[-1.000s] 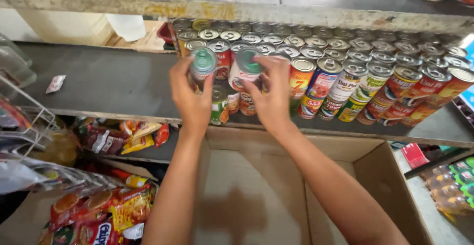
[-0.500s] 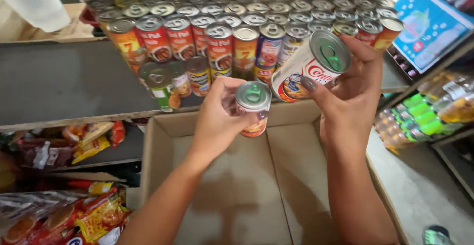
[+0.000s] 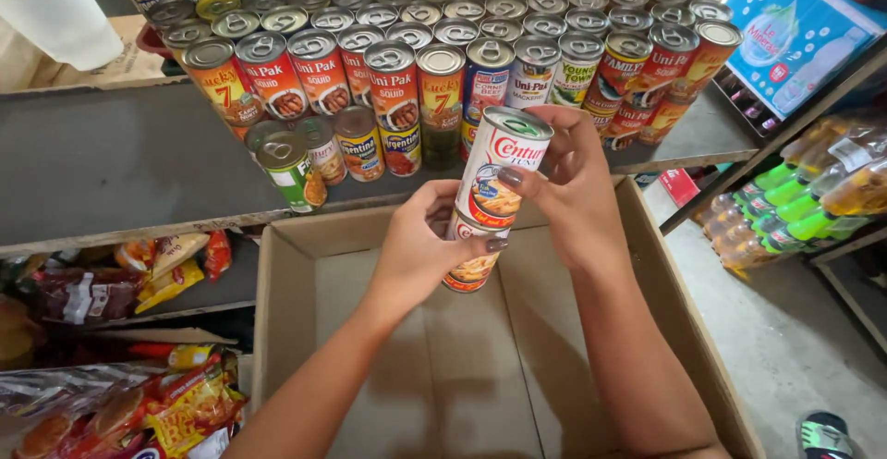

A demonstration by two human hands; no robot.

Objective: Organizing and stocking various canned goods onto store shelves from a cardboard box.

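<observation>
My left hand (image 3: pixel 420 246) grips a small can (image 3: pixel 469 269) with a white and orange label, held over an open cardboard box (image 3: pixel 286 265). My right hand (image 3: pixel 573 186) holds a second can (image 3: pixel 499 168) of the same kind, with a red and white label and a silver top, stacked on top of the first can. Both cans hang above the box's bare bottom, just in front of the dark shelf (image 3: pixel 111 163). Rows of tins (image 3: pixel 443 71) stand on that shelf right behind my hands.
Snack packets (image 3: pixel 157 403) fill a lower shelf at the left. Green and yellow drink bottles (image 3: pixel 804 200) lie on a rack at the right under a blue poster (image 3: pixel 795 24). A grey floor and a sandalled foot (image 3: pixel 822 436) show at the lower right.
Both hands came down from the shelf with one can each. The right hand's can has turned upright and now sits on top of the left hand's can.
</observation>
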